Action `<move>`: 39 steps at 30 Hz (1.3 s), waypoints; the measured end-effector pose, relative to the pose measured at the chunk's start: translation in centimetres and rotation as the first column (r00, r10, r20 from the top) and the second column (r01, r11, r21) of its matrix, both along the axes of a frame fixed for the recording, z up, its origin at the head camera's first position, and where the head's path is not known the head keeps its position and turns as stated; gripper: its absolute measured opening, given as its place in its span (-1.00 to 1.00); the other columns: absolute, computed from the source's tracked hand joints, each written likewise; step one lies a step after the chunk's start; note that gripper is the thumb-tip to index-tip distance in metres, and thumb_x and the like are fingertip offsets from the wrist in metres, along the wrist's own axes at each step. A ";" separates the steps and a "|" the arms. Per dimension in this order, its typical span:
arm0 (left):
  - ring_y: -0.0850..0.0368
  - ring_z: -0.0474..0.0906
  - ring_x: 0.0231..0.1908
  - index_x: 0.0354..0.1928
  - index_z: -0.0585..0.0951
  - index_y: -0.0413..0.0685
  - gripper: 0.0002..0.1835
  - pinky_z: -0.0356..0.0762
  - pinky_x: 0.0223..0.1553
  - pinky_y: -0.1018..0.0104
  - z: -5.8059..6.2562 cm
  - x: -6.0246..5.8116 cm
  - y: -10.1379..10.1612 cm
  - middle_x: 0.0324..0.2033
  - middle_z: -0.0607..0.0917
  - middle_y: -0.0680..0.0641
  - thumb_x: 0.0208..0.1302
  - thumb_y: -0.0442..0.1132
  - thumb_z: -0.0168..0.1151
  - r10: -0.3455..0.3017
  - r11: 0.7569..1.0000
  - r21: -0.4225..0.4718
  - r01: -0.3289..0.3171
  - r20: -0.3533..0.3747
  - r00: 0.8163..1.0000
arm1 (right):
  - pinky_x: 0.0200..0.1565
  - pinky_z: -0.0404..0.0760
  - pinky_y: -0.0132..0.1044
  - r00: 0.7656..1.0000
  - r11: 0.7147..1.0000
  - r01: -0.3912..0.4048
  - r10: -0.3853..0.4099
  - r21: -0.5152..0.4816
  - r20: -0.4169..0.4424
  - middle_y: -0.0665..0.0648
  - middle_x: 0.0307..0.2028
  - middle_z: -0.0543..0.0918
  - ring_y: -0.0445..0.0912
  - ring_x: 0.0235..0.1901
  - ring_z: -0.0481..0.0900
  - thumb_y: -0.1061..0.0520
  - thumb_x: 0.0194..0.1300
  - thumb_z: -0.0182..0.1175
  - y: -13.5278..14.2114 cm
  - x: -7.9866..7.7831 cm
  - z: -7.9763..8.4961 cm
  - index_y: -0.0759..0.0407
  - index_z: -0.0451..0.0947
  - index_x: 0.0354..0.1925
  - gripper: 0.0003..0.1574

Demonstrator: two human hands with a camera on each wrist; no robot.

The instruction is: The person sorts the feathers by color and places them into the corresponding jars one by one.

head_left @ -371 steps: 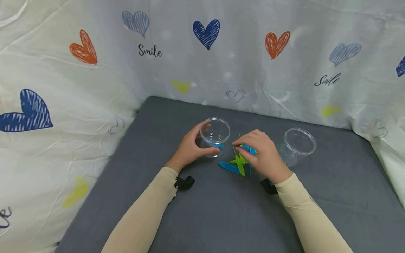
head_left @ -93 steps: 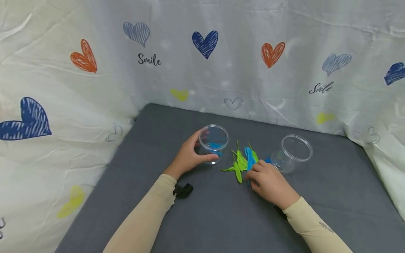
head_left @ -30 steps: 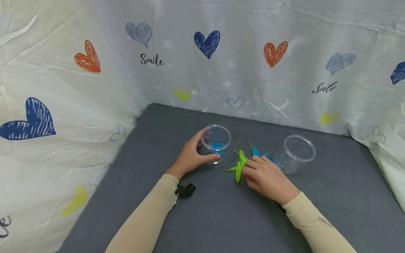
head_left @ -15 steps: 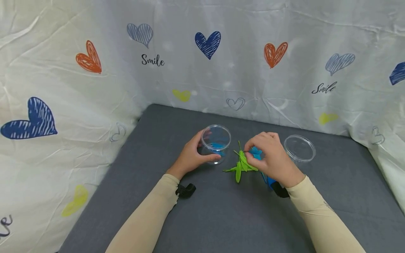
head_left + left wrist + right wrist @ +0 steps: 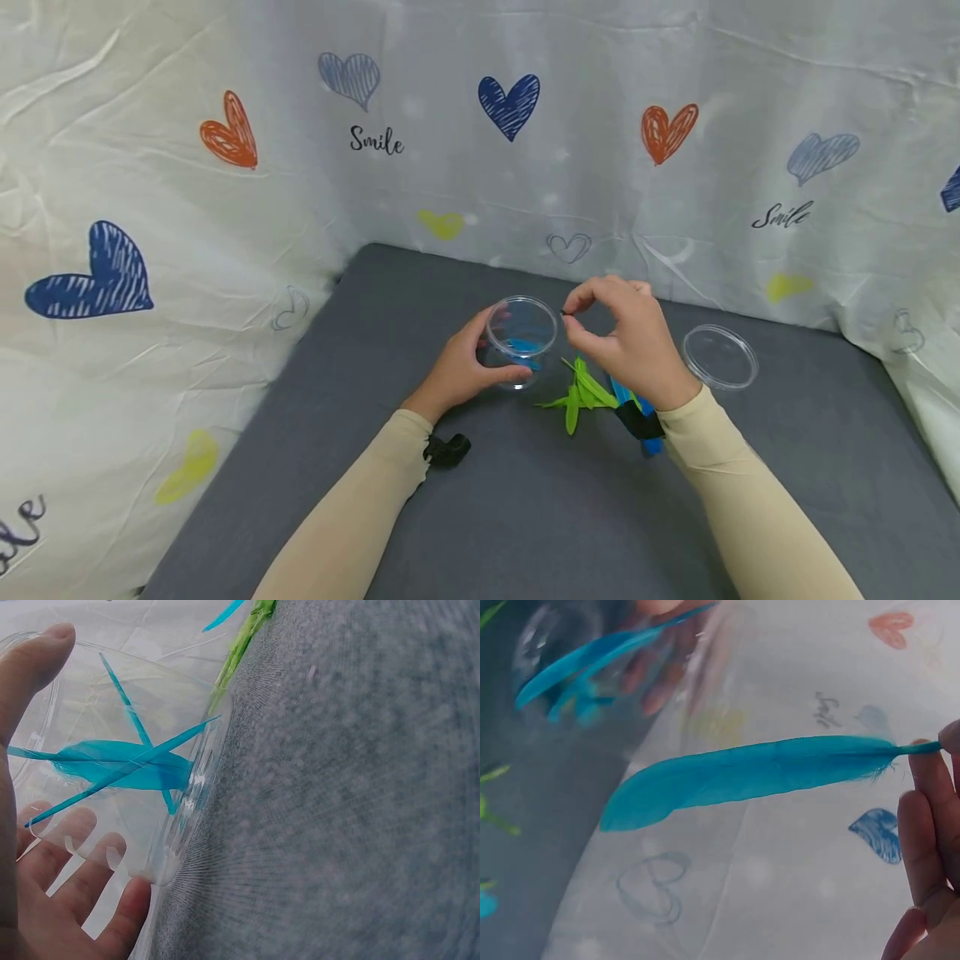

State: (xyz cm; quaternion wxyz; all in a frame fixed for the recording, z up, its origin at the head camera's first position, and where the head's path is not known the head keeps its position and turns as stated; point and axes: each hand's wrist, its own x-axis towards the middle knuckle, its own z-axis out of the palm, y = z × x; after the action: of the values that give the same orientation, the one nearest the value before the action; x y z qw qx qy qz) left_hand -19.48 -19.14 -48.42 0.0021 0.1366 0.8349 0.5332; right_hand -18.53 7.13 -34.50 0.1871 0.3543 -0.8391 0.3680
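My left hand point(image 5: 461, 371) grips a clear plastic jar point(image 5: 522, 297), thumb in front and fingers behind it. Several blue feathers point(image 5: 124, 765) lie crossed inside the jar in the left wrist view. Up to the right of the rim, my right hand point(image 5: 630, 342) pinches a blue feather point(image 5: 750, 774) by its quill, between thumb and fingertips. Only a dark tip of that feather shows in the head view. Below the right hand, green feathers point(image 5: 581, 396) lie in a loose pile on the table, with blue feathers point(image 5: 622, 392) partly hidden under the right wrist.
A second clear plastic jar point(image 5: 756, 364) stands to the right, its lower part hidden by the right hand. The table has a grey cloth point(image 5: 525, 500). Behind it hangs a white curtain point(image 5: 420, 167) printed with hearts. Both wrists wear black bands point(image 5: 447, 451).
My right hand has picked a blue feather from the pile and lifted it up and left toward the jar's rim. The left hand keeps its grip on the jar.
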 end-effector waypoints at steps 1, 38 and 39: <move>0.09 0.39 0.55 0.68 0.17 0.54 0.17 0.42 0.51 -0.16 0.0 0.0 0.0 0.54 0.46 0.20 0.11 0.29 0.66 -0.001 1.000 0.003 0.001 0.001 1.000 | 0.12 0.29 0.03 1.000 1.000 0.004 -0.004 -0.006 0.011 0.02 -0.23 0.76 -0.11 -0.17 0.64 0.22 0.36 0.43 -0.3 -0.1 0.2 0.06 0.71 -0.17 -0.89; 0.13 0.44 0.45 0.64 0.11 0.75 0.13 0.46 0.48 -0.15 -0.1 0.0 -0.2 0.54 0.45 0.12 0.12 0.39 0.60 -0.020 1.000 0.006 0.020 0.019 1.000 | 0.28 0.51 0.12 0.976 0.999 -0.050 0.044 0.020 0.214 0.07 -0.15 0.78 -0.02 -0.05 0.68 0.16 0.49 0.37 -5.6 -3.1 -1.8 0.06 0.70 -0.09 -0.94; 0.14 0.44 0.45 0.64 0.11 0.76 0.12 0.46 0.49 -0.14 0.0 0.0 -0.2 0.54 0.46 0.13 0.13 0.39 0.60 -0.021 1.000 0.005 0.021 0.019 1.000 | 0.30 0.48 0.14 0.976 0.999 -0.047 0.040 0.025 0.215 0.07 -0.15 0.78 -0.01 -0.05 0.68 0.15 0.49 0.37 -5.5 -3.1 -1.9 0.07 0.70 -0.09 -0.94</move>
State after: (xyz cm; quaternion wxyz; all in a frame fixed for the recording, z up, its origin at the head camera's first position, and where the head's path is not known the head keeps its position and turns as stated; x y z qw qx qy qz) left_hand -19.47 -19.31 -48.47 0.0153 0.1405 0.8319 0.5366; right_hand -21.63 1.62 -36.39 0.0822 0.3338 -0.8518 0.3953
